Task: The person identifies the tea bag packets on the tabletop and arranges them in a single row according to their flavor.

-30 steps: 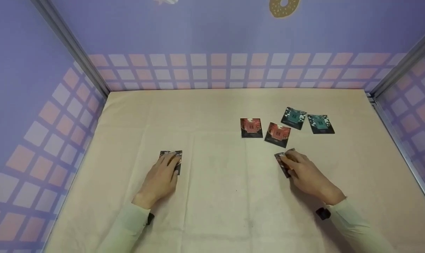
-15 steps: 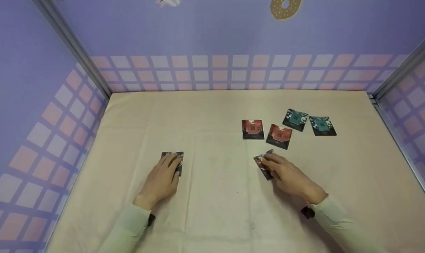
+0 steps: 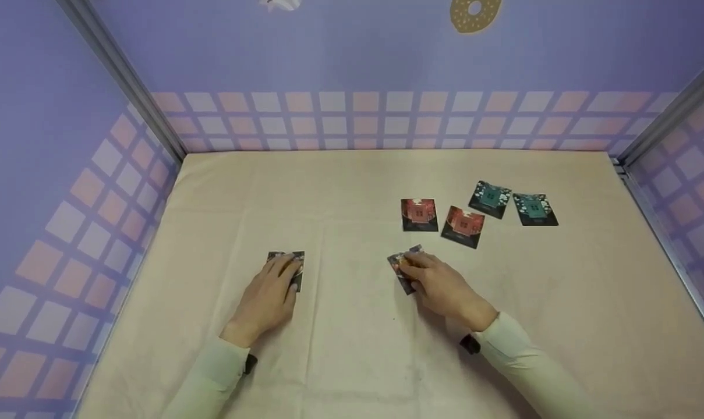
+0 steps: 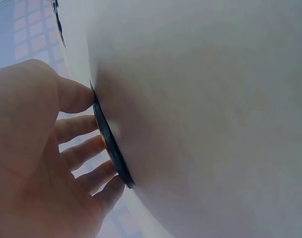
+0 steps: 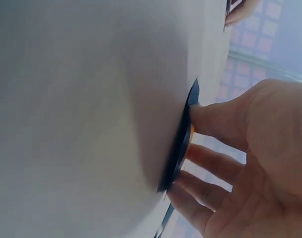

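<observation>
Gripping a card on each side, it's both hands at work, well apart above the pale cloth [image 3: 352,343]! From the head, the left hand [image 3: 263,302] hides most of its orange-marked card [image 4: 111,144]; its own wrist camera settles it: thumb at one end, fingertips spread along the rest, a narrow dark edge between palm and cloth. Over to the right hand [image 3: 450,291], and it's a pinch: thumb and fingers closed on another card [image 3: 399,272], slanted from above, slightly bowed in the wrist view. Is either card clear of the cloth? Cannot tell! Only the head view gives us the faces beyond that right grip: a red card [image 3: 420,215] and a tilted red card [image 3: 463,227] just past the fingers, then two green cards [image 3: 490,199] farther out to the right. And the right wrist camera catches the left fingertips in its top corner!
</observation>
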The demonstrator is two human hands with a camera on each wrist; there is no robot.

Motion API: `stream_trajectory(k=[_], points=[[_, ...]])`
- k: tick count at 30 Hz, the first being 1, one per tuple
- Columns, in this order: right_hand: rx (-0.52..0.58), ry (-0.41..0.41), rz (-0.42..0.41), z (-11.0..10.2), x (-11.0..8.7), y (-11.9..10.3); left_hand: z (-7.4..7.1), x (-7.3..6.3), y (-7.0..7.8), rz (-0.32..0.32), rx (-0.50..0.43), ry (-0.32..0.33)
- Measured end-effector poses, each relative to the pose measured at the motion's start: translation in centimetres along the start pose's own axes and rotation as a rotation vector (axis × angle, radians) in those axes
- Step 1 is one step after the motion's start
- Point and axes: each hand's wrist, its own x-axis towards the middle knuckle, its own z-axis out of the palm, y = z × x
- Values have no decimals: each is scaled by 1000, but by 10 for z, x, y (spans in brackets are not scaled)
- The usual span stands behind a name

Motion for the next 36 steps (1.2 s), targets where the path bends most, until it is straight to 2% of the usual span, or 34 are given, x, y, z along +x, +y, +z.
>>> stream_trajectory(k=[8,15,27,31,36], points=[[-60,11,-55,13,15,-25,-1,0,1,-26,-7,-42],[-96,37,-78,24,30,-49,-1,0,1,-30,-15,-36],[-207,77,-50,37,54,-80,1,1,0,-24,-7,-38],[-230,86,-41,41,60,-88,0,1,0,-18,-2,-23],[-234,97,-51,46,68,-98,-1,1,2,-33,-9,-37]])
